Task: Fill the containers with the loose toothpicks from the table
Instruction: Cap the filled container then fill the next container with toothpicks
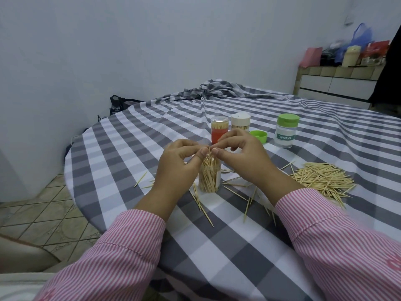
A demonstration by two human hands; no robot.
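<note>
sleeves cropped, hands hiding container rim

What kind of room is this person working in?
Probably a home kitchen or dining area: a round table under a grey-and-white checked cloth, a tiled floor, and a tiled counter crowded with bags and jars.

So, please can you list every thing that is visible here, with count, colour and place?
clear jar: one, full of pale toothpicks, table centre, under both hands
toothpick pile: one, pale wood, right of the jar
scattered toothpicks: several, pale wood, around the jar
red jar: one, behind the hands
white-lidded jar: one, beside the red jar
green-lidded jar: one, labelled TOOTHPICK, far right
green lid: one, loose on the cloth
tablecloth: one, grey and white check
left hand: pinches toothpicks above the clear jar
right hand: pinches the same toothpicks
</note>
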